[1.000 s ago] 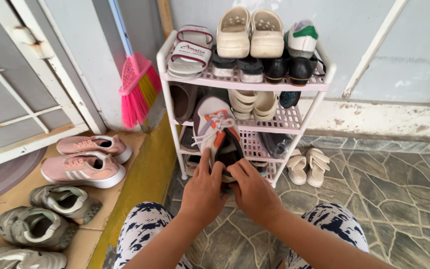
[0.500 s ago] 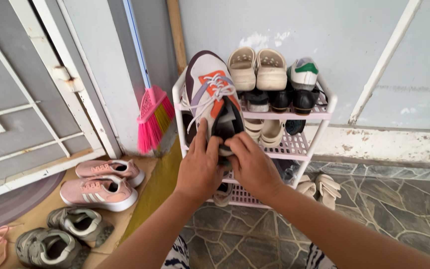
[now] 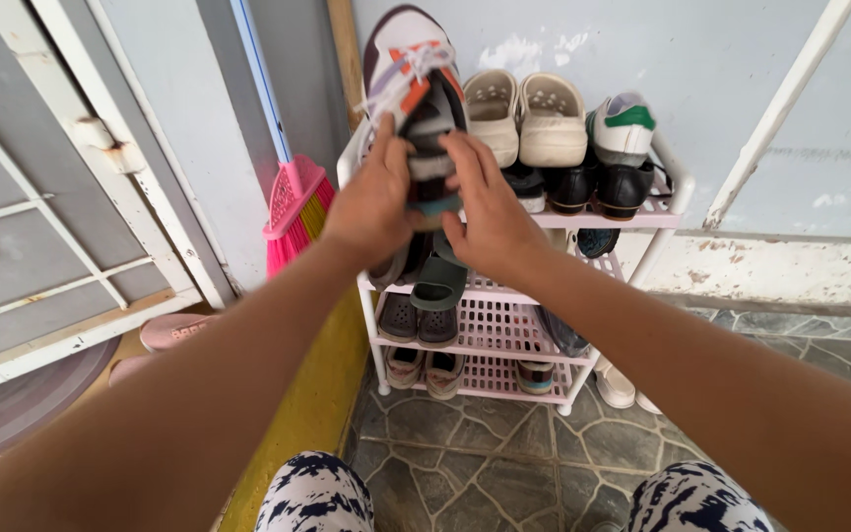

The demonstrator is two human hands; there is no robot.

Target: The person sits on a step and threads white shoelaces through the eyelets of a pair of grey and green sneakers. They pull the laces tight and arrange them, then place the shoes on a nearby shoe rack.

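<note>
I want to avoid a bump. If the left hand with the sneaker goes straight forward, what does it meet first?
Likely the top shelf of the rack: the left hand and right hand hold the sneaker above its left end, with the wall behind; depth unclear.

Top tier of the pink shoe rack (image 3: 664, 209) crowded: cream clogs (image 3: 524, 116), a white and green sneaker (image 3: 623, 126) and black shoes (image 3: 595, 185) packed side by side, with room only at the left end, where both hands (image 3: 425, 202) hold up a sneaker (image 3: 412, 74). Left of the rack, hemmed in by a pink broom (image 3: 293, 212) and the wall. Lower tiers partly open between pairs.
</note>
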